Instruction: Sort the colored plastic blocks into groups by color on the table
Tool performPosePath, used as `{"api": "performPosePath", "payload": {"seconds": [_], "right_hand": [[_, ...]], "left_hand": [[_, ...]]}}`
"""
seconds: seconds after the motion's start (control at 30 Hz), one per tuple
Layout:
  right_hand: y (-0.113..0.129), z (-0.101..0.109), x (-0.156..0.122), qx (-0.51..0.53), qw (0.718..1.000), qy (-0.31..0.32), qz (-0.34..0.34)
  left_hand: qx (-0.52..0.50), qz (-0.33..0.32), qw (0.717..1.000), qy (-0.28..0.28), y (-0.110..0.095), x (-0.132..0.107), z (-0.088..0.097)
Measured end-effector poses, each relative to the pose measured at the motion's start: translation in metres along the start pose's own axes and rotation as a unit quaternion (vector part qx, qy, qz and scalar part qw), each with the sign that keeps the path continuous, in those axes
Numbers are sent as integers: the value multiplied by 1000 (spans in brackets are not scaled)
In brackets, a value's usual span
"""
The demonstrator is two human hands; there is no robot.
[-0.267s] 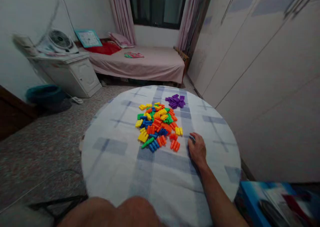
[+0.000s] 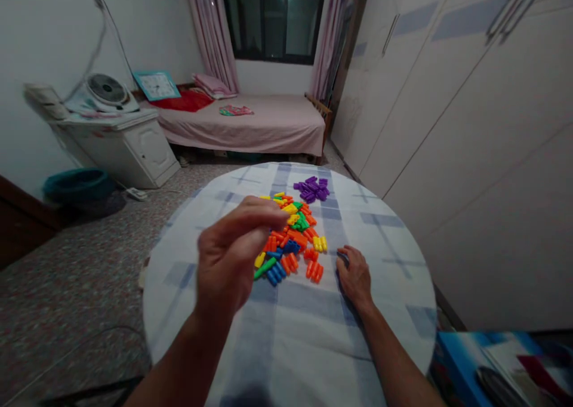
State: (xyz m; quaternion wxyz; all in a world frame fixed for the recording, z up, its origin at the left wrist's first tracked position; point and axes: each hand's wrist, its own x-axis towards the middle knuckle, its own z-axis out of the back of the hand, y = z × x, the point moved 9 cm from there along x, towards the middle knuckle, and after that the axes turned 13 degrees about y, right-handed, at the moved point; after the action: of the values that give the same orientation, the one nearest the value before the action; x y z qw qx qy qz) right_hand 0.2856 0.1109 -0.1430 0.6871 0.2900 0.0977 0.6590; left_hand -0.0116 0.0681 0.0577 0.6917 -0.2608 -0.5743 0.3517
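My left hand is raised in front of the left part of a pile of plastic building pieces, and hides some of them. Its fingers are bent forward together, with the thumb below, and I see nothing held between them. The pile mixes orange, yellow, green and blue pieces, many with ribbed, tube-like shapes. My right hand rests on the table just right of the pile, its fingers loosely curled and the thumb apart. No piece shows in it. Nearest to it are a yellow piece and an orange piece.
A separate heap of purple pieces lies behind the pile on the round table with a checked cloth. Beyond stands a bed; a wardrobe is at right, a white cabinet with a fan at left.
My left hand has come into view from below and now covers the left part of the pile. My right hand stays where it was. The view has tilted up slightly.
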Motion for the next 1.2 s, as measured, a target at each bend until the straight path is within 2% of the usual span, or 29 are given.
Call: {"api": "performPosePath", "payload": {"seconds": [0.07, 0.13, 0.2, 0.27, 0.33, 0.4, 0.53, 0.63, 0.73, 0.93, 1.2], "right_hand": [[1, -2, -1, -14, 1000, 7, -3], [2, -4, -2, -25, 999, 19, -4], [0, -5, 1, -34, 999, 37, -9], [-2, -7, 10, -31, 997, 64, -10], [-3, -9, 25, 5, 996, 87, -12], [-1, -11, 43, 55, 994, 96, -14], [14, -23, 62, 98, 992, 81, -1], [30, -31, 58, 107, 991, 75, 32], [39, -34, 50, 122, 986, 99, 62], [36, -29, 47, 165, 974, 144, 60], [35, -27, 47, 170, 974, 141, 45]], "left_hand": [[95, -4, 995, 4, 38, 19, -8], [217, 24, 976, 21, 92, 26, -14], [269, 78, 960, 22, 150, 19, -11], [289, 124, 949, 5, 195, 4, -2], [279, 164, 946, 5, 225, -11, 3], [250, 201, 947, 20, 242, -22, 5], [221, 229, 947, 46, 247, -26, 1], [209, 224, 950, 55, 244, -26, -1], [185, 220, 956, 59, 242, -27, -2], [172, 260, 949, 46, 240, -30, 3], [148, 239, 959, 34, 236, -30, 2]]}}
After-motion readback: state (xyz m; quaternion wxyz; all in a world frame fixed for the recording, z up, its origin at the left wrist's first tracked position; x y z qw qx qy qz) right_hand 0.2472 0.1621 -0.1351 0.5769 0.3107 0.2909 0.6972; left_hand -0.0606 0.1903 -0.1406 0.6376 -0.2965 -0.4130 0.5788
